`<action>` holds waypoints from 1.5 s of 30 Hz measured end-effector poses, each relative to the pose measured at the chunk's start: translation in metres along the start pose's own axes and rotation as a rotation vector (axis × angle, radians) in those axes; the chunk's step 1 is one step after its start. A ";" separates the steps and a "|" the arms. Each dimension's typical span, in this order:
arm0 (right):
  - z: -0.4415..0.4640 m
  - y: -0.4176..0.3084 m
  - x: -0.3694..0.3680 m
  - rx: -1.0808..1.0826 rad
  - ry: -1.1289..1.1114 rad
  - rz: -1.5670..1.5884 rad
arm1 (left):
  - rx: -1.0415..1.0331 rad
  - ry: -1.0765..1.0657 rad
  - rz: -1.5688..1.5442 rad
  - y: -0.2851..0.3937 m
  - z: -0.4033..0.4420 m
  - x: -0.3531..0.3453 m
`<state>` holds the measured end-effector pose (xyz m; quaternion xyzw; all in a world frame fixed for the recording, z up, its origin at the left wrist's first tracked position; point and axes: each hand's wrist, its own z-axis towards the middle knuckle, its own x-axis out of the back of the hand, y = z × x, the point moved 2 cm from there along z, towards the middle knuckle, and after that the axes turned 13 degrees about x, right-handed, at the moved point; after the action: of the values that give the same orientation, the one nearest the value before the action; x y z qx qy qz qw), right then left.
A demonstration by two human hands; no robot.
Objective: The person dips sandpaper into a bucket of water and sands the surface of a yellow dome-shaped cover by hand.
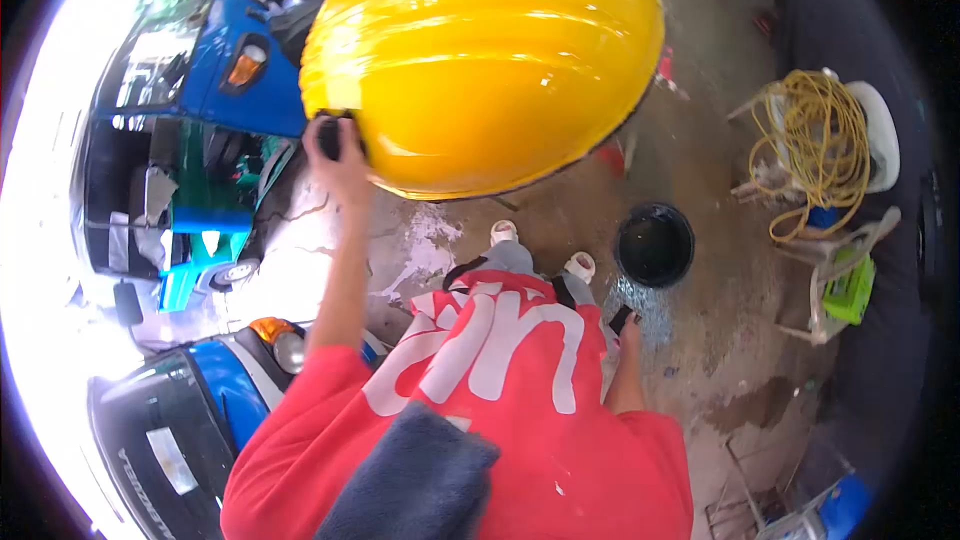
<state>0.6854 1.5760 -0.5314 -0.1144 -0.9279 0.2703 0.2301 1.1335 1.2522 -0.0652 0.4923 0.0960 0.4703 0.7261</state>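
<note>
A large glossy yellow ribbed shell (480,70) fills the top middle of the view. My left hand (343,165) is at its lower left edge, fingers closed around a small black block (328,136) that lies against the yellow surface. What kind of block it is, I cannot make out. Down by my right side, my right hand (629,328) is closed on a small dark object (620,318), partly hidden by the fingers. A black bucket (654,246) with dark liquid in it stands on the floor just beyond that hand.
Blue vehicles (235,60) stand along the left, one with a dark windscreen (150,450). At right, a coiled yellow hose (815,145) lies over a white chair (882,135), near a bright green container (848,290). Wet patches mark the concrete floor (540,230). A grey towel (410,480) hangs over my red shirt.
</note>
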 end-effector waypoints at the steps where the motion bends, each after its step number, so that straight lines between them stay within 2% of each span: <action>1: 0.006 -0.009 -0.003 0.020 -0.020 -0.013 | 0.033 0.031 -0.071 0.030 -0.034 -0.007; 2: 0.010 -0.020 -0.001 0.036 -0.003 -0.022 | -0.047 0.037 -0.050 0.030 -0.062 -0.016; 3: 0.013 -0.031 0.000 0.052 0.017 -0.031 | -0.135 -0.077 -0.042 0.051 -0.090 -0.021; 4: 0.015 -0.042 -0.002 0.085 0.010 -0.019 | -0.387 -0.052 0.149 0.081 -0.115 -0.029; 5: 0.017 -0.053 -0.003 0.100 0.000 -0.039 | -0.447 -0.162 0.151 0.097 -0.137 -0.038; 6: 0.019 -0.066 -0.004 0.131 0.005 -0.040 | -0.528 -0.489 0.188 0.101 -0.147 -0.046; 7: 0.019 -0.079 -0.006 0.161 0.012 -0.037 | -0.666 -0.626 0.248 0.101 -0.161 -0.055; 8: 0.016 -0.096 -0.006 0.173 0.010 -0.053 | -0.700 -0.724 0.421 0.103 -0.173 -0.062; 11: 0.017 -0.134 -0.004 0.159 0.003 -0.076 | -0.677 -0.729 0.424 0.083 -0.167 -0.046; 12: 0.021 -0.139 -0.001 0.194 0.018 -0.047 | -0.687 -0.640 0.424 0.064 -0.161 -0.034; 13: 0.022 -0.139 0.002 0.223 0.037 -0.017 | -0.633 -0.541 0.214 0.047 -0.145 -0.023; 14: 0.021 -0.137 0.004 0.209 0.052 -0.008 | -0.506 -0.478 0.151 0.035 -0.131 -0.013; 15: 0.019 -0.135 0.009 0.220 0.008 0.015 | -0.506 -0.272 0.094 0.021 -0.116 -0.003; 16: 0.016 -0.130 0.017 0.233 -0.035 0.032 | -0.447 -0.173 0.079 -0.018 -0.103 0.007; 17: 0.015 -0.121 0.022 0.225 -0.018 0.031 | -0.197 -0.135 -0.081 -0.054 -0.089 0.012; 19: 0.020 -0.088 0.024 0.102 0.032 -0.076 | 0.128 0.107 -0.186 -0.060 -0.037 0.016; 20: 0.018 -0.072 0.026 0.136 0.057 -0.177 | 0.414 0.105 -0.390 -0.069 -0.011 0.016; 21: 0.014 -0.056 0.028 0.123 -0.005 -0.249 | 0.547 0.127 -0.319 -0.093 0.017 0.021; 23: 0.013 -0.043 0.038 0.121 -0.074 -0.334 | 0.517 0.096 -0.270 -0.091 0.044 0.023; 25: 0.015 -0.036 0.042 0.079 -0.068 -0.278 | 0.529 -0.023 -0.350 -0.068 0.040 0.017; 26: 0.015 -0.030 0.043 0.051 -0.068 -0.251 | 0.292 0.023 -0.201 -0.043 0.030 0.012; 27: 0.016 -0.027 0.042 0.025 -0.068 -0.224 | 0.280 -0.008 -0.069 -0.007 0.014 0.008; 28: 0.018 -0.028 0.040 0.001 -0.069 -0.197 | 0.106 -0.085 0.065 -0.003 0.004 0.002; 30: 0.026 -0.044 0.031 0.015 -0.035 -0.211 | -0.122 -0.204 0.221 0.053 -0.022 -0.018; 31: 0.029 -0.052 0.026 0.019 0.008 -0.221 | -0.300 -0.272 0.242 0.075 -0.031 -0.032; 35: 0.020 -0.120 -0.003 0.097 -0.062 -0.196 | -0.546 -0.530 0.197 0.153 -0.067 -0.098; 36: 0.034 -0.126 -0.010 0.129 -0.082 -0.205 | -0.612 -0.538 0.173 0.163 -0.070 -0.117; 39: 0.032 -0.159 -0.034 0.205 -0.067 -0.152 | -0.600 -0.627 0.152 0.178 -0.046 -0.146; 41: 0.027 -0.175 -0.047 0.277 -0.022 -0.014 | -0.525 -0.703 0.312 0.159 -0.007 -0.140; 43: 0.026 -0.181 -0.053 0.252 -0.038 0.010 | -0.214 -0.684 0.395 0.114 0.049 -0.121; 44: 0.025 -0.179 -0.053 0.222 -0.055 0.026 | -0.115 -0.609 0.419 0.078 0.081 -0.108; 45: 0.023 -0.172 -0.050 0.216 -0.039 0.033 | 0.037 -0.560 0.559 0.067 0.107 -0.086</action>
<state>0.7020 1.4061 -0.4716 -0.0991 -0.8957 0.3745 0.2185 1.1127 1.1234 0.0143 0.6218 -0.2350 0.4953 0.5593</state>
